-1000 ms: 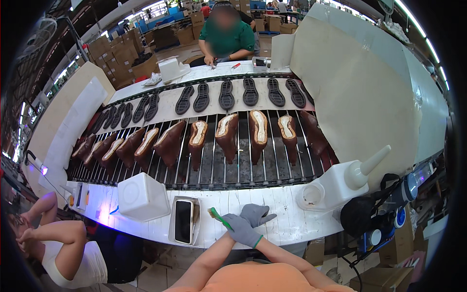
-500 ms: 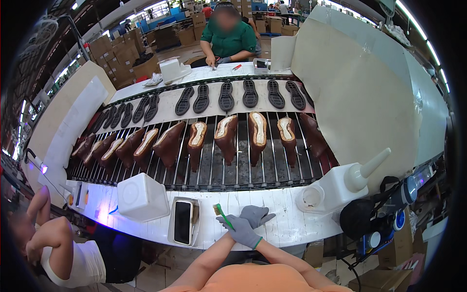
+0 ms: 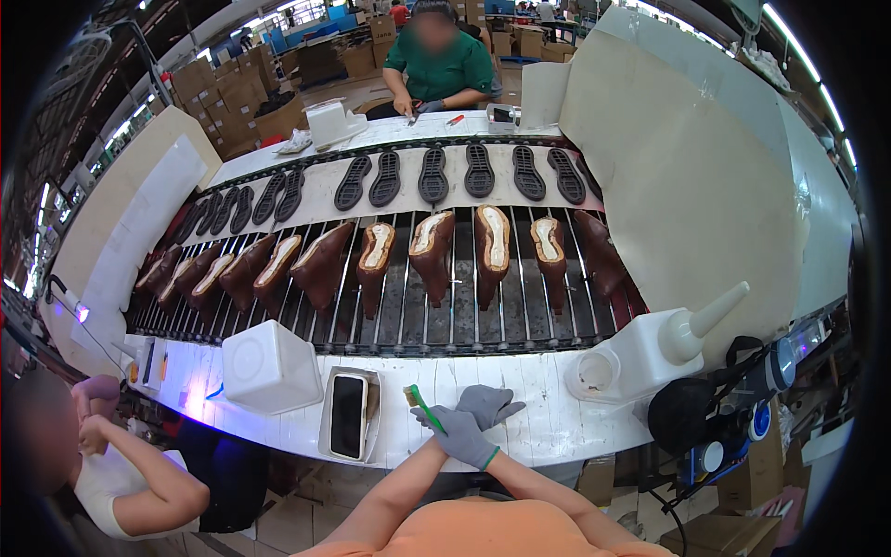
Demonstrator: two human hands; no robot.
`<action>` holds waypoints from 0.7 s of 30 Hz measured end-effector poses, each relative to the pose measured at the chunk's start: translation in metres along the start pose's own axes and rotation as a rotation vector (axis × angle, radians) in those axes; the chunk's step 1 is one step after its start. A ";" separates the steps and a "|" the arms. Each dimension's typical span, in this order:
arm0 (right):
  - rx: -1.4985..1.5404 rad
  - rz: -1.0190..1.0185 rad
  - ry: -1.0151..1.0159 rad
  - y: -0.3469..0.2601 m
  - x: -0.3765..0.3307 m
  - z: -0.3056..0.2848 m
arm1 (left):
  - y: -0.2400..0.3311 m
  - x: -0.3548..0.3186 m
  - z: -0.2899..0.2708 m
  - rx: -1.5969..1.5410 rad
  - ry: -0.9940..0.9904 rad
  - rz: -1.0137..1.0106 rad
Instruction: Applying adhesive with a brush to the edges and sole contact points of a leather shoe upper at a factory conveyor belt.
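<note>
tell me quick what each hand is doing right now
Left hand: closed on a green-handled brush, over the white bench edge.
Right hand: gloved, fingers spread, holding nothing, resting by the left hand.

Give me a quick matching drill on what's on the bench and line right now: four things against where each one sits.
Things:
1. brush
2. phone
3. white box
4. black soles

Places:
A. far belt, in a row
B. in the open tray on the bench
C. left of the tray
D. held by the gloved hands

Pairs: 1-D, 2-B, 3-C, 4-A
</note>
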State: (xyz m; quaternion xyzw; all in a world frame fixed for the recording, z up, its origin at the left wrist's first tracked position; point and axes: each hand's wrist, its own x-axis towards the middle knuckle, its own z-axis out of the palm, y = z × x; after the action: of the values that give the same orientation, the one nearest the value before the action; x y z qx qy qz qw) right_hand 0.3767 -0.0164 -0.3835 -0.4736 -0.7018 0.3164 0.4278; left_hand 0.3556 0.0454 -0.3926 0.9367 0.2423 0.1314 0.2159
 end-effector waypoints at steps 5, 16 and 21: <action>-0.013 0.026 -0.010 -0.003 -0.001 -0.003 | 0.003 0.000 -0.001 0.000 -0.006 -0.023; 0.420 0.107 0.061 -0.012 0.001 -0.008 | 0.001 0.003 0.006 -0.122 0.092 -0.121; 0.625 0.330 0.386 -0.019 -0.034 -0.050 | -0.037 0.021 -0.001 -0.488 0.733 -0.459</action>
State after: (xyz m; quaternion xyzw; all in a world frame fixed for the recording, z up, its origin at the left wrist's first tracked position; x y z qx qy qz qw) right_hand 0.4202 -0.0527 -0.3558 -0.4778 -0.3932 0.4841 0.6187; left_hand 0.3583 0.0861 -0.4060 0.6735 0.4643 0.4542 0.3530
